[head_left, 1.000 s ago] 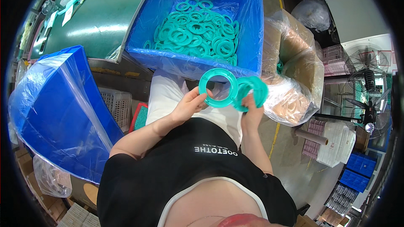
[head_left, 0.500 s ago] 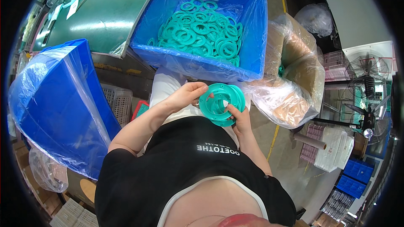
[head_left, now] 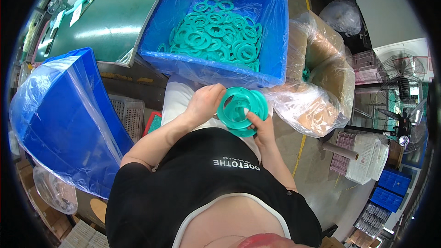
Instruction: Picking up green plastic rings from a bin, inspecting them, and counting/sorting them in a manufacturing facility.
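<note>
Several teal plastic rings (head_left: 237, 124) are held together in front of my waist, fanned out and overlapping. My right hand (head_left: 262, 130) grips them from the right, its thumb over the inner rims and its other fingers mostly hidden behind. A small white piece shows at the thumb's tip; I cannot make out what it is. My left hand (head_left: 205, 104) is closed, with its fingertips pinched at the left rim of the front ring. Beyond my hands, a blue bin (head_left: 272, 41) lined with clear plastic holds a heap of similar teal rings (head_left: 216, 31).
At the left stands another blue bin (head_left: 69, 124) draped in clear film. A green table (head_left: 117, 18) lies at the far left. Right of the ring bin is a plastic-lined cardboard box (head_left: 324, 41). A black fan (head_left: 403, 121) and stacked crates (head_left: 365, 160) stand farther right.
My left hand has moved in to the rings' left rim and its fingers have curled more. The held rings have turned slightly; my right hand keeps its grip.
</note>
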Demonstrator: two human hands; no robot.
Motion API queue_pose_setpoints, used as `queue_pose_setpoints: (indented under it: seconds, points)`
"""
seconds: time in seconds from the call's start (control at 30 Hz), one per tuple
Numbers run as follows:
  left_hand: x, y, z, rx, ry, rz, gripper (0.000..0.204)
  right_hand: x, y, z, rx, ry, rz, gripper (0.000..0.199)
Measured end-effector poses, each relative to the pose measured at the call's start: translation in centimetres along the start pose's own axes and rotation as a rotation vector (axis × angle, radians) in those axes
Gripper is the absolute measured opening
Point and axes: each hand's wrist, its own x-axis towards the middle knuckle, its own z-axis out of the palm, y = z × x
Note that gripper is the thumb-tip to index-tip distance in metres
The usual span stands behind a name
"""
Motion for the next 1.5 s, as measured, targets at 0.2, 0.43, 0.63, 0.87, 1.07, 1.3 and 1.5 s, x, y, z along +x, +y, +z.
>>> queue_pose_setpoints:
  seconds: [0.2,0.43,0.63,0.87,1.07,1.3,1.5]
  points:
    - [1.1,0.1,-1.8,-1.321,-0.312,-0.893,0.023,2.6,-7.0,-5.9,0.705,0.236,-0.271,0.020]
    - [-0.3,0.1,0.6,-1.533,-0.468,-0.892,0.013,2.1,-3.3,-5.0,0.323,0.004,-0.219,0.018]
    - [0.3,1.9,0.8,-1.066,-0.284,-0.844,0.019,1.5,-2.3,-1.8,0.211,-0.059,-0.198,0.027]
    - [-0.4,1.3,1.0,-0.669,-0.460,-0.494,0.019,1.8,-0.9,-1.3,-0.013,-0.157,0.091,0.029]
    - [-1.4,0.3,1.5,-0.755,-0.199,-0.638,0.016,1.9,1.0,-0.3,0.020,0.098,-0.107,0.030]
    - [-1.2,-0.4,-0.4,-1.177,-0.460,-0.683,0.027,1.3,0.6,-1.1,-0.177,0.034,-0.093,0.041]
    - [-1.4,0.5,-0.4,-0.699,-0.460,-0.497,0.018,1.0,0.3,-0.7,-0.231,0.058,-0.114,0.039]
